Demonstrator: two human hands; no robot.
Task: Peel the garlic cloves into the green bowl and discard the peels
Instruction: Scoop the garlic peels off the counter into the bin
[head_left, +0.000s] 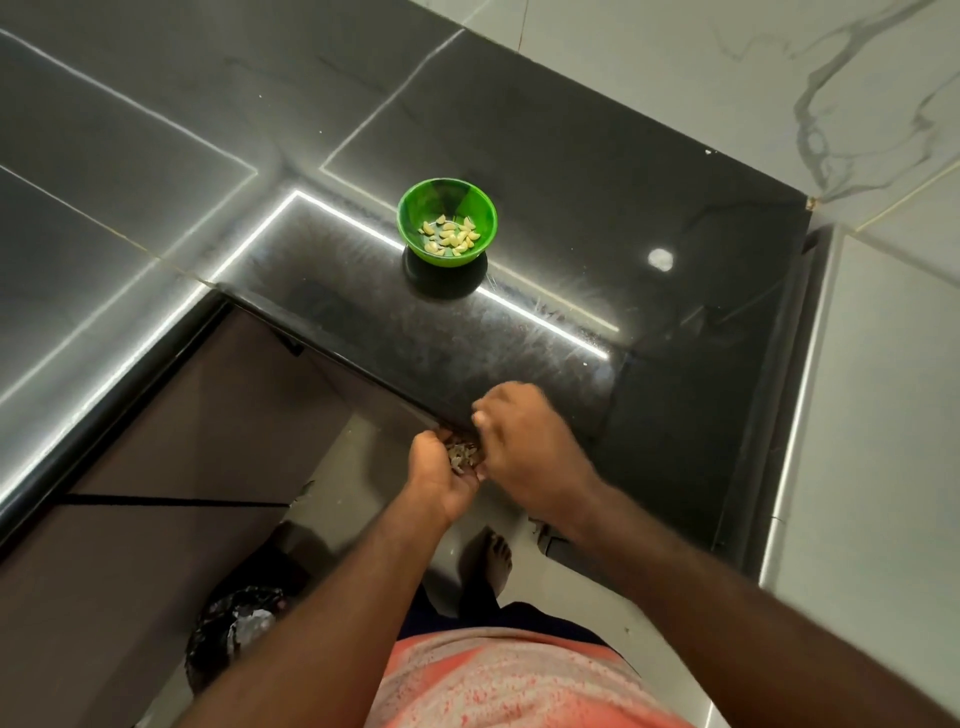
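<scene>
Head view, looking down on a black glossy counter (597, 218).

- Green bowl (447, 222): upright on the counter, well apart from both hands, at roughly 12 o'clock from them. Peeled garlic cloves (450, 236) lie loose in its bottom, pale yellow, a single scattered layer.
- Left hand (441, 470): just off the near counter edge, palm up and cupped. A small heap of peels (462, 454), dry and brownish, sits in the palm with the fingers curled up around it. The hand is below the counter top, at about 6 o'clock from the bowl.
- Right hand (522, 441): back of hand up, over the counter edge, at 3 o'clock from the left hand and touching it beside the heap. Fingers bend down toward the peels, thumb showing on the far side. Motion blur; cannot tell whether it pinches any peel or only rests against the heap.
- Peels: seen only in the left palm, between the two hands.

Other:
- Bin (234, 631) lined with a black bag, on the floor at 7 o'clock from the hands, next to the cabinet fronts.
- Bare foot (496, 558) on the floor, 6 o'clock from the hands.
- Counter shows bright strip-light reflections.
</scene>
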